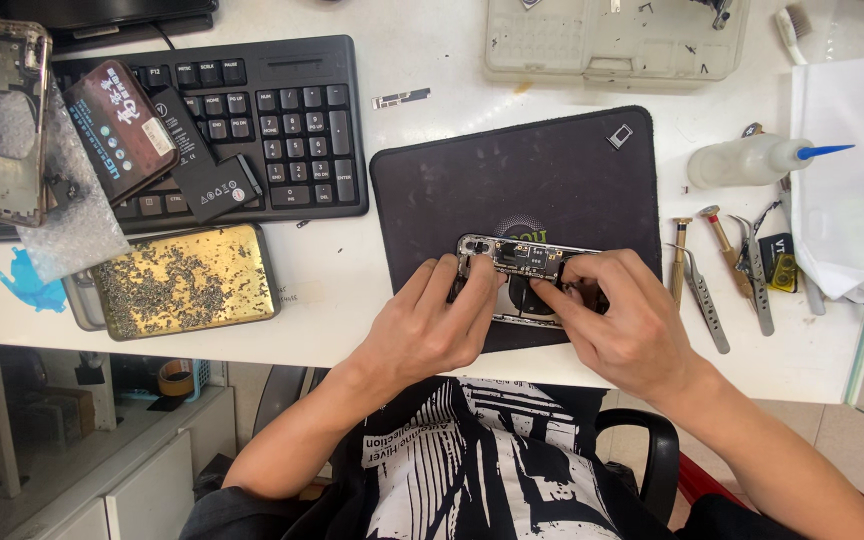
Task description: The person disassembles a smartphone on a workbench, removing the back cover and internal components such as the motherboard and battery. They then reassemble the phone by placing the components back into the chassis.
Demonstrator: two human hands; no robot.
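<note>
Both hands grip an opened phone lying crosswise on a dark mat — left hand and right hand pinched at opposite ends.

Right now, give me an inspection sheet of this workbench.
Surface: white desk with a dark work mat on it.
Job's things: opened phone lying on the mat, its internals exposed.
Clutter: keyboard with two phone batteries on it; phone back housing; gold tray of tiny screws; clear parts box; squeeze bottle with blue nozzle; tweezers among small tools; white cloth.
Hands: left hand and right hand both press on the phone.
Cables: one black cable behind the keyboard.
Surroundings: black chair armrest; tape roll below the desk.
</note>
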